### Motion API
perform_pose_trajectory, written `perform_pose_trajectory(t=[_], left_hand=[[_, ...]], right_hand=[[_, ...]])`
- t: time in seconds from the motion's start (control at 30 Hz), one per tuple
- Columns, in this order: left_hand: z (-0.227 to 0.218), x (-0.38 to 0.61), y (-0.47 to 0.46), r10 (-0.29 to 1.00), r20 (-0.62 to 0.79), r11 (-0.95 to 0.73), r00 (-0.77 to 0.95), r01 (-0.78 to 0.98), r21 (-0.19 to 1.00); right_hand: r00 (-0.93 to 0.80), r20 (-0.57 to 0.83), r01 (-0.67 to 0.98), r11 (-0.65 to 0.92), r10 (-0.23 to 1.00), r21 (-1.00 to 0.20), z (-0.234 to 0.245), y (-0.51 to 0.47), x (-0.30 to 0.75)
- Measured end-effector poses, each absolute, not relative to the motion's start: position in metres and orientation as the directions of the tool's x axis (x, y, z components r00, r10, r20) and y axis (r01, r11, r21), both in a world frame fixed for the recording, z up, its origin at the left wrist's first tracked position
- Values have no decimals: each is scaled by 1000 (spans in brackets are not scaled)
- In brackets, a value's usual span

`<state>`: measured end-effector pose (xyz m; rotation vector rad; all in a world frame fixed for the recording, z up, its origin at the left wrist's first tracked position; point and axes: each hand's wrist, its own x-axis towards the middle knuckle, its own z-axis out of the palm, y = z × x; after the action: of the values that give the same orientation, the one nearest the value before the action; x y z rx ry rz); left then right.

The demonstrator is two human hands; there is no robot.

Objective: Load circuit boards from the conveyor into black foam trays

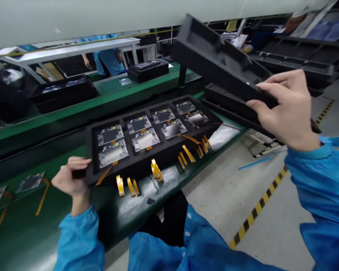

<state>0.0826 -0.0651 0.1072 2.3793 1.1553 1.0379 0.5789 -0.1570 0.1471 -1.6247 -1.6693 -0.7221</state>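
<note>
A black tray (pixel 164 160) full of several square circuit modules with orange flex cables (pixel 155 170) lies on the green conveyor belt (pixel 25 237). My left hand (pixel 72 177) is closed on the tray's near left corner. My right hand (pixel 288 109) grips an empty black tray (pixel 214 56), held tilted in the air above a stack of empty black trays (pixel 228 103) at the right.
Loose modules (pixel 29 182) with orange cables lie on the belt at the left. More black trays (pixel 148 69) sit on the far green line, where a person in blue (pixel 107 60) stands. Grey floor with yellow-black tape (pixel 257 210) lies to the right.
</note>
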Motion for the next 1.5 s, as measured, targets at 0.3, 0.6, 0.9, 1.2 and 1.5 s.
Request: perform_pose_trajectory(t=[0.3,0.6,0.9,1.2,1.5], left_hand=[[16,21,-64,756,640,-581,-138,309,753],[-18,28,-56,716,646,-680,-266,-54,731],[-43,25,-58,468,869,-837,-162,236,494],[-62,34,-60,398,910,-800,-115,442,406],[-61,40,-63,439,885,-811,-155,355,465]], right_hand=[[-211,752,968,238,625,74,175,-170,462],[-389,539,908,409,747,88,192,-134,472],[-616,349,741,670,706,-49,178,-60,394],[-701,403,594,795,588,-127,120,-64,393],[-676,358,645,752,644,-135,122,-79,401]])
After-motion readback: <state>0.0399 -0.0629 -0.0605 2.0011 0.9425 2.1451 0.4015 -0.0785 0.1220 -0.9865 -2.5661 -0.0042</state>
